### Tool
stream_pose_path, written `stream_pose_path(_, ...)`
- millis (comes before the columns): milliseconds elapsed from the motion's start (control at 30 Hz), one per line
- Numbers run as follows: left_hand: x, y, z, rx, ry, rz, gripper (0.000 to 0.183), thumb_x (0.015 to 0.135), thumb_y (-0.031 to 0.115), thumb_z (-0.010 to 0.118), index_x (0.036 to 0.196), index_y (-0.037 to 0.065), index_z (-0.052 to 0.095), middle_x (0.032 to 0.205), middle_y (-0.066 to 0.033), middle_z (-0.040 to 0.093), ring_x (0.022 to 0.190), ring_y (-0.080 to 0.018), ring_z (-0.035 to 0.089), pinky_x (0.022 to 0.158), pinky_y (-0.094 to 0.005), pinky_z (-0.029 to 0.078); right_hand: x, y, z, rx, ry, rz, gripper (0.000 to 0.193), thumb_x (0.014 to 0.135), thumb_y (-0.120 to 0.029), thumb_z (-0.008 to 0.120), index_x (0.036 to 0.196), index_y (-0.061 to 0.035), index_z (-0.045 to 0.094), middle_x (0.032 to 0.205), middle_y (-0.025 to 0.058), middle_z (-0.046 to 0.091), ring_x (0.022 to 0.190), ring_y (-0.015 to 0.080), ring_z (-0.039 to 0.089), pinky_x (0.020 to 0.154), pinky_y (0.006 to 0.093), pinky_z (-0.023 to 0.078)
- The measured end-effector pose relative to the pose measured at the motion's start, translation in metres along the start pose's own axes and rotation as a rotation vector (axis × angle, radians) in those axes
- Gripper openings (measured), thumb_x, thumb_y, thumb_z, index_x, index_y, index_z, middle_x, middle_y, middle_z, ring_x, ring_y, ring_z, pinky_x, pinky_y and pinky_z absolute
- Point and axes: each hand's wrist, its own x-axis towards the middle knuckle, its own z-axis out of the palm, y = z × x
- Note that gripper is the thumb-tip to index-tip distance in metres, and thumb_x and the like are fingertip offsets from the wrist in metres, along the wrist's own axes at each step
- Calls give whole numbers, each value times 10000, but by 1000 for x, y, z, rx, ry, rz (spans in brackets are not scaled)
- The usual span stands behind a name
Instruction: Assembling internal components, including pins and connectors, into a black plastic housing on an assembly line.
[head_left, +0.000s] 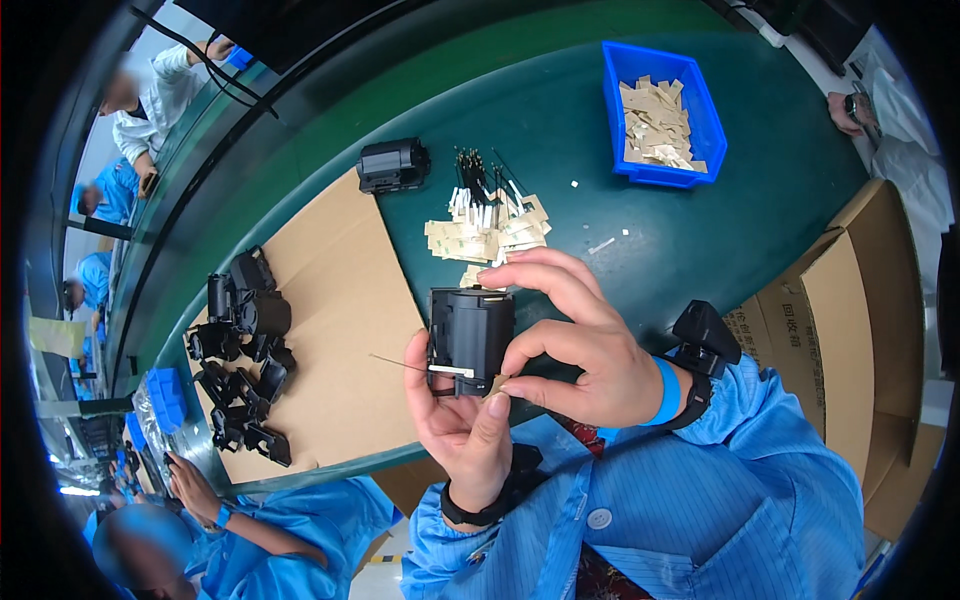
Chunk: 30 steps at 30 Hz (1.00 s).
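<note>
A black plastic housing (470, 328) is held upright in front of me. My left hand (462, 440) is closed around its lower left side, with the thumb at the bottom. Across the housing's lower front lies a white strip (450, 371), and a thin dark wire runs out from it to the left. My right hand (590, 350) pinches a small tan paper piece (497, 385) between thumb and index finger at the lower right corner. Another of its fingers reaches over the housing's top edge. Just beyond lies a pile of tan backing papers (465, 240) with white strips and black wires.
A blue bin (615, 120) of tan paper scraps stands at the far right. Several black housings (265, 315) sit on a cardboard sheet (350, 300) to the left; another housing (392, 165) stands beyond it. An open cardboard box (825, 330) is right. Co-workers sit along the left.
</note>
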Motion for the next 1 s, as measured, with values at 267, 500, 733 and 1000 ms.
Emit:
stream_pose_path(267,0,2,4,-25,27,-45,735,769,-19,620,1362,-2,186,1221,-165,422,1074,-237,511,874,-332,468,0,-1,1,-77,31,-29,152,610,-94,697,687,-90,566,1205,116,486,1149,339,412,929,453,318)
stream_pose_path(500,5,5,14,-124,-11,-79,772,740,-4,617,1371,8,173,1246,-181,403,1097,-256,502,884,-365,470,8,1,-28,-162,121,-110,140,655,-63,681,740,-69,570,1107,123,530,1052,313,479,882,399,372)
stream_pose_path(733,1,14,6,-100,22,-138,810,713,15,634,1374,12,166,1276,-197,383,1123,-270,494,908,-401,464,43,41,-130,-654,497,43,90,723,-24,627,811,-5,621,759,123,611,671,245,589,626,310,469)
stream_pose_path(1000,2,21,11,-183,55,-212,797,673,-29,507,1378,-2,137,1288,-223,362,1157,-304,467,928,-429,449,32,49,-119,-805,547,16,82,720,-55,630,799,-34,634,805,110,621,771,276,586,688,345,464)
